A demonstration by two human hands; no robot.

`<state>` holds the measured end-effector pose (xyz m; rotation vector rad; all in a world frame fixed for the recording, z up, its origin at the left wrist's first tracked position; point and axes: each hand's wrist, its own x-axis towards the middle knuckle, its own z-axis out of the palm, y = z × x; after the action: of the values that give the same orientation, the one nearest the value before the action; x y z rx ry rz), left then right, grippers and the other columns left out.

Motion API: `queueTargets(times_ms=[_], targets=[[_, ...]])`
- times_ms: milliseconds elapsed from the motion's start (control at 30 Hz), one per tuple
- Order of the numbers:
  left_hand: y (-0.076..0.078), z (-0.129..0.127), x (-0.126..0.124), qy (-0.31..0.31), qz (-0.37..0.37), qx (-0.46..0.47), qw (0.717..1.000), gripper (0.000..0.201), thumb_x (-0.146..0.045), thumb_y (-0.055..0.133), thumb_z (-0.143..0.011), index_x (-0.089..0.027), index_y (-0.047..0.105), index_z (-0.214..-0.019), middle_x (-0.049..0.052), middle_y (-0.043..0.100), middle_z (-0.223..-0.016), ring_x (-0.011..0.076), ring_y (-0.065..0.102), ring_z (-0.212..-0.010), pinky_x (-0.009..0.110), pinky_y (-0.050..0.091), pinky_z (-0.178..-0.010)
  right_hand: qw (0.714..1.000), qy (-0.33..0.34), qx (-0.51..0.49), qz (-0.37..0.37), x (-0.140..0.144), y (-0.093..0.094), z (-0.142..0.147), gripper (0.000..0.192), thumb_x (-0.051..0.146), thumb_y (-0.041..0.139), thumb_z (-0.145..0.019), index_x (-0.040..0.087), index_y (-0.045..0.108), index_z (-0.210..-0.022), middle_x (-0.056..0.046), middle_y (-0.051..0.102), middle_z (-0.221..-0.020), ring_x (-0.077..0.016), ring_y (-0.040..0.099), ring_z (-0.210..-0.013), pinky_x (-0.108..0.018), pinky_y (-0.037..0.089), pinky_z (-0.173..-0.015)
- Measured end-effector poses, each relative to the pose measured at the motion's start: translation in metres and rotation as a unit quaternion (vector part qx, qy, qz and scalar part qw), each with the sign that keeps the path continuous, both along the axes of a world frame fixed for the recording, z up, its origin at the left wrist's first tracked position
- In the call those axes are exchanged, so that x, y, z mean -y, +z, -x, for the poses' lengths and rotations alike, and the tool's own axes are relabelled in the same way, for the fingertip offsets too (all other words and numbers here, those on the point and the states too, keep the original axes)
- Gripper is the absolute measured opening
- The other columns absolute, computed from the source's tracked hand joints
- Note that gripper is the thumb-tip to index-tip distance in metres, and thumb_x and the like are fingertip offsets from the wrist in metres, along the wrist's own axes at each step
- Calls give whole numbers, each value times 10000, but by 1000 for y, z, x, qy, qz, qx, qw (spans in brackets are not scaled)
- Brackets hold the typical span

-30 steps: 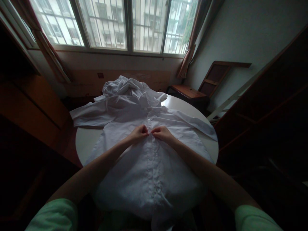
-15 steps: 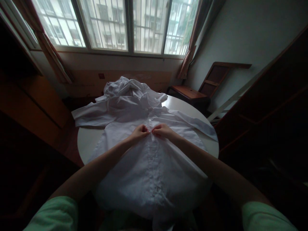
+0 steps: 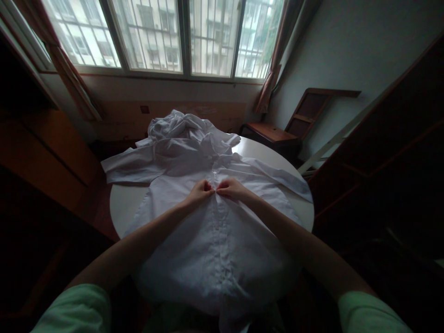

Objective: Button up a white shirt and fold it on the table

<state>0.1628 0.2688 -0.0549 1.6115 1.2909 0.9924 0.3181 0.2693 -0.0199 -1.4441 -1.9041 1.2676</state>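
The white shirt (image 3: 208, 240) lies spread face up on the round table (image 3: 121, 203), its hem hanging over the near edge. My left hand (image 3: 199, 192) and right hand (image 3: 231, 188) meet at its button placket mid-chest, fingers pinched shut on the cloth. A crumpled white garment (image 3: 176, 125) sits beyond the collar.

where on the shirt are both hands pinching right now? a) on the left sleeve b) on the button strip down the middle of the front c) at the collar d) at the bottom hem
b: the left hand and right hand meet fingertip to fingertip on the button strip of the white shirt, just below a visible button, well short of the collar and far above the hem.
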Motion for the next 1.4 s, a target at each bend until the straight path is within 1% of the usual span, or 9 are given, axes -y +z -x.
queueTargets(times_ms=[133,267,467,533,700,767,1100,1267,1400], targets=[[-2,0,-2,5,-11,-19,1000,155,-160,594,-629,-147,439,-625,-60,452,-562,62,406,-543,171,320,-498,995,13,81,-60,0,2,3,122,166,538,-683,107,612,-607,49,440,-423,-59,384,-414,-187,255,-437],[-3,0,-2,2,-14,-12,1000,149,-150,587,-627,-148,439,-630,-55,466,-576,66,420,-552,175,328,-505,978,20,162,-130,-3,-1,5,124,178,552,-698,117,642,-637,10,533,-519,-85,465,-518,-195,275,-482],[-6,0,-4,-8,-26,-16,1000,139,-126,580,-618,-146,442,-617,-54,462,-574,64,423,-554,170,339,-516,968,4,180,-173,0,-9,7,128,212,555,-732,132,648,-698,-20,614,-668,-110,508,-613,-197,296,-528],[-6,2,-6,-29,-43,-30,998,111,-136,576,-628,-140,465,-621,-46,472,-581,69,428,-565,174,342,-523,970,1,172,-171,2,-12,6,123,209,550,-738,133,641,-705,-15,613,-677,-110,509,-621,-193,299,-533],[-4,11,-7,-138,-112,-86,980,71,-160,552,-663,-139,525,-726,-33,516,-642,80,443,-600,186,348,-558,974,11,161,-159,2,-11,5,101,157,541,-724,133,628,-677,2,591,-634,-96,486,-607,-183,291,-532],[-3,12,-6,-151,-121,-101,976,64,-162,546,-668,-141,517,-721,-32,512,-642,82,443,-602,190,342,-562,975,19,155,-156,3,-10,5,92,146,548,-712,130,629,-672,1,591,-629,-97,487,-607,-182,296,-535],[1,9,-3,-124,-127,-182,967,79,-107,491,-682,-159,472,-738,-35,490,-639,99,456,-606,210,322,-559,975,20,102,-196,3,-22,-1,143,158,534,-720,125,666,-765,-24,633,-702,-115,542,-657,-193,348,-591],[6,9,0,-94,-87,-170,977,81,-114,509,-680,-163,452,-709,-41,477,-629,95,444,-594,208,329,-556,975,15,96,-199,5,-19,-1,153,162,545,-712,110,677,-770,-22,621,-673,-104,523,-625,-188,339,-572],[4,8,-2,-71,-58,-143,985,92,-130,531,-662,-159,452,-699,-46,475,-631,91,443,-599,206,341,-570,970,-2,97,-221,5,-21,-1,143,153,561,-700,107,682,-762,-6,592,-623,-90,494,-587,-184,318,-546]])
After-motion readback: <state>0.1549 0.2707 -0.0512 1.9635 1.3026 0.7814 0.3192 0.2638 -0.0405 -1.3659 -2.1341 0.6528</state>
